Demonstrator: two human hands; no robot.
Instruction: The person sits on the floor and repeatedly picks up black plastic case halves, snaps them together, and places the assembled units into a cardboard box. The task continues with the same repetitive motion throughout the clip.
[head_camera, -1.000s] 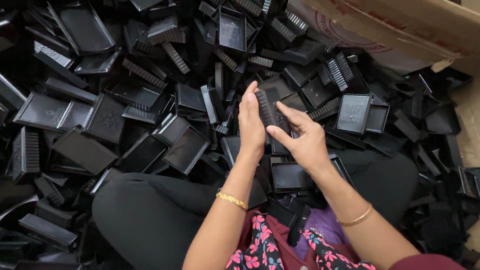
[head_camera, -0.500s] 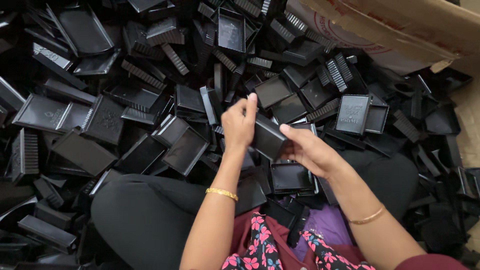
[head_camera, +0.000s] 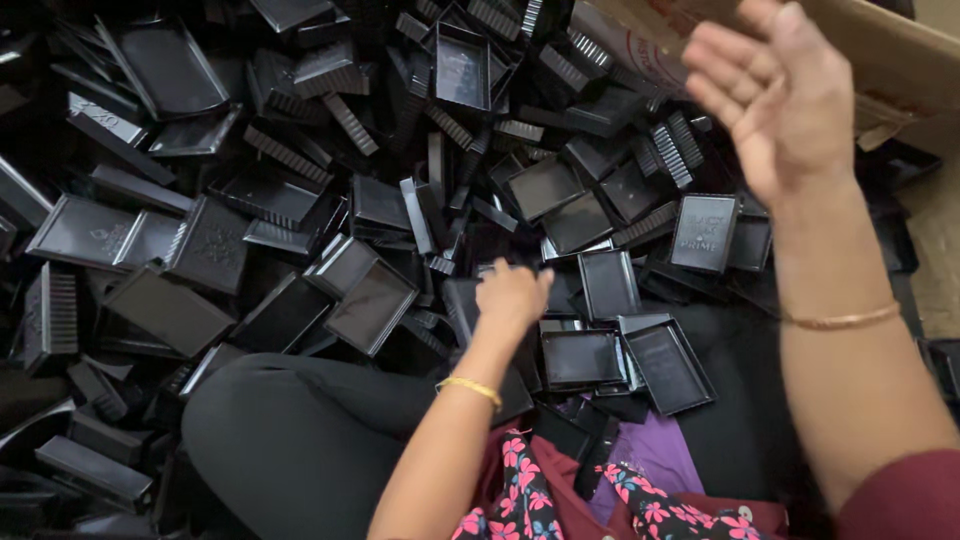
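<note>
Her left hand (head_camera: 512, 296) curls down onto a black rectangular plastic tray (head_camera: 470, 305) at the pile's centre; her right hand (head_camera: 775, 95), at two o'clock, is raised, spread and empty.

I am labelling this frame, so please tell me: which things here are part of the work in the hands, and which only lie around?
In the work:
- left hand, closed, down on the black plastic trays
- right hand, raised, open, empty
- tray under the left hand

Lying around:
- cardboard box at upper right
- flat trays near the lap
- ribbed black pieces
</note>
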